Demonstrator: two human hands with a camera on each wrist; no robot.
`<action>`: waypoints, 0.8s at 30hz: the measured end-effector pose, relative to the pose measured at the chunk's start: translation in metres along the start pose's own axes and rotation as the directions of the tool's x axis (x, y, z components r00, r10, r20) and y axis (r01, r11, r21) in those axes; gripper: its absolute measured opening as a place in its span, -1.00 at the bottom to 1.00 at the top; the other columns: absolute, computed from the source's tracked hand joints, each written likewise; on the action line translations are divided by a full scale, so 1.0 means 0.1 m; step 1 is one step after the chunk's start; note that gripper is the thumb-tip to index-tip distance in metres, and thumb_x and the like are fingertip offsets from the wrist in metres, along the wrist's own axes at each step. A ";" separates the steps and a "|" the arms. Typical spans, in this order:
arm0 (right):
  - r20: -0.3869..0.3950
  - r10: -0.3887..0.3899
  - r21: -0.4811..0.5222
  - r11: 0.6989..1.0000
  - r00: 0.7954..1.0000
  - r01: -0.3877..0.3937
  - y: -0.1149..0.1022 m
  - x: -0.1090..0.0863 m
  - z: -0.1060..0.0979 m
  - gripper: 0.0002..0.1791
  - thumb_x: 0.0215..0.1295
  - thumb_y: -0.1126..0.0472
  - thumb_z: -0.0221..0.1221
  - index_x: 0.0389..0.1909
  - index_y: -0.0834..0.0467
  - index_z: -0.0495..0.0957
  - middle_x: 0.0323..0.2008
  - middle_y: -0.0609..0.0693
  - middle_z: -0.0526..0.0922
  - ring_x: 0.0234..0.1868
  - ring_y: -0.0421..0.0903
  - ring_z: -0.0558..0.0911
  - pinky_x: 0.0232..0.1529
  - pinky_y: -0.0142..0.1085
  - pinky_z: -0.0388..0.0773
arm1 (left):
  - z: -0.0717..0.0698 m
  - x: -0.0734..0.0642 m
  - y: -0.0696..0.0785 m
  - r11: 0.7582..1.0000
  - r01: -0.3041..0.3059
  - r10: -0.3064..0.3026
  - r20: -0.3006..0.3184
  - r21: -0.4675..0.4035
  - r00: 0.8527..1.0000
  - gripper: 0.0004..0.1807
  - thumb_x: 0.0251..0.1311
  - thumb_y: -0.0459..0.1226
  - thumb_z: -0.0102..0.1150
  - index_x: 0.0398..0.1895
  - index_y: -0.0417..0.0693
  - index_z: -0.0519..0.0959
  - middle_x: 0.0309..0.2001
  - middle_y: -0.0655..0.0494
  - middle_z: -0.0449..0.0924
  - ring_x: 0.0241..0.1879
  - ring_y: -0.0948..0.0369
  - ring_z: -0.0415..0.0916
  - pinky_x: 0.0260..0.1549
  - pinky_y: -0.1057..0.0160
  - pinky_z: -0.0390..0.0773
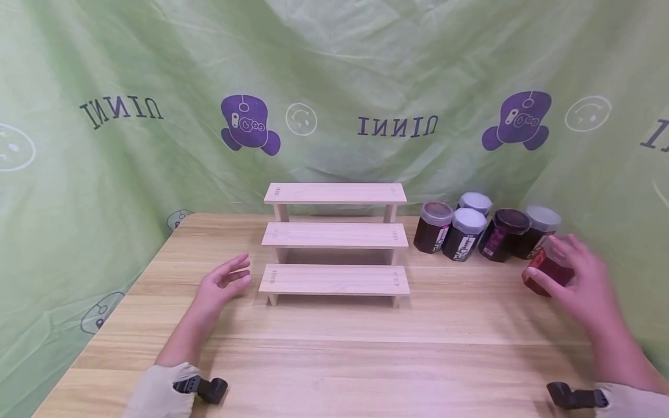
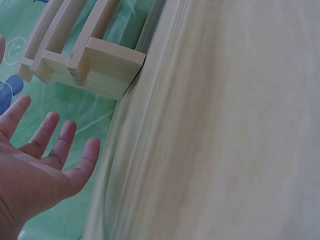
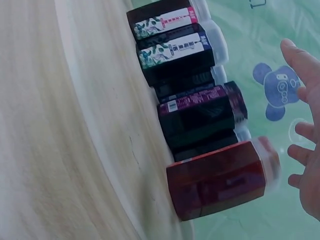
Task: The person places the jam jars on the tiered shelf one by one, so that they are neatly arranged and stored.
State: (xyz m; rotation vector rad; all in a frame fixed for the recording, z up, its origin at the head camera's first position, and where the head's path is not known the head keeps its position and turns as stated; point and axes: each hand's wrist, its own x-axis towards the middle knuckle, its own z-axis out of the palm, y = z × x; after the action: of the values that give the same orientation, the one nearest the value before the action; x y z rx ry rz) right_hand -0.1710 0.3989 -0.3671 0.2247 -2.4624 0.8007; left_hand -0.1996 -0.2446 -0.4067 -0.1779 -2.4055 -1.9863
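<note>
My right hand (image 1: 582,281) hovers with spread fingers by a red jar (image 1: 547,273) at the table's right side. In the right wrist view, a gap shows between the fingers and the clear lid of that red jar (image 3: 220,180). Behind it stand several dark jars, among them one with a dark lid (image 1: 504,235), one with a white lid (image 1: 462,235) and one with a reddish lid (image 1: 434,227). My left hand (image 1: 219,287) is left of a three-step wooden rack (image 1: 334,280), fingers relaxed and holding nothing. The left wrist view shows the same hand (image 2: 45,170) apart from the rack.
The rack stands mid-table near the back, its steps bare. A light wooden table (image 1: 334,360) stretches out in front. Green printed cloth (image 1: 334,69) hangs behind and down both sides. Each wrist carries a small black camera (image 1: 209,390).
</note>
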 end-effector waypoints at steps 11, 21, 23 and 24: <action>0.049 0.131 -0.005 0.991 0.990 -0.131 0.10 0.04 -0.13 -0.16 0.22 0.13 0.31 0.44 0.30 0.17 0.45 0.41 -0.03 0.42 0.48 -0.09 0.37 0.40 -0.26 | 0.06 0.11 -0.02 0.985 0.135 -0.129 0.059 -0.107 0.990 -0.24 0.23 -0.29 0.30 0.45 -0.24 0.20 0.38 -0.28 0.20 0.11 0.23 0.48 0.08 0.04 0.59; 0.076 0.223 -0.026 0.975 0.972 -0.221 0.23 0.08 -0.22 -0.11 0.24 0.07 0.28 0.47 0.27 0.07 0.47 0.39 -0.10 0.43 0.46 -0.16 0.34 0.43 -0.28 | 0.05 0.23 -0.11 0.965 0.168 -0.141 0.143 -0.203 0.980 -0.19 0.16 -0.42 0.30 0.47 -0.21 0.16 0.42 -0.20 0.13 0.05 0.16 0.52 0.01 0.00 0.63; 0.082 0.233 -0.026 0.972 0.969 -0.232 0.26 0.09 -0.23 -0.10 0.25 0.06 0.28 0.48 0.27 0.05 0.48 0.39 -0.13 0.44 0.46 -0.18 0.34 0.43 -0.29 | 0.05 0.25 -0.12 0.961 0.175 -0.144 0.152 -0.213 0.978 -0.17 0.15 -0.46 0.29 0.48 -0.20 0.15 0.43 -0.19 0.12 0.04 0.18 0.52 0.01 -0.01 0.62; 0.085 0.240 -0.023 0.971 0.967 -0.239 0.28 0.09 -0.23 -0.10 0.25 0.06 0.28 0.48 0.27 0.05 0.48 0.38 -0.14 0.44 0.46 -0.19 0.33 0.44 -0.30 | 0.04 0.26 -0.12 0.960 0.178 -0.145 0.159 -0.218 0.977 -0.16 0.14 -0.47 0.29 0.48 -0.20 0.13 0.43 -0.20 0.11 0.05 0.17 0.51 0.01 -0.02 0.62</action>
State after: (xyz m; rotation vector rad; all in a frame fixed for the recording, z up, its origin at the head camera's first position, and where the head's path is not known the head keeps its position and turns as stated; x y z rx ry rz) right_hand -0.1774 0.4352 -0.3604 -0.0461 -2.6100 0.8912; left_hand -0.2265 -0.2408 -0.4172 -0.1329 -2.3305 -2.4054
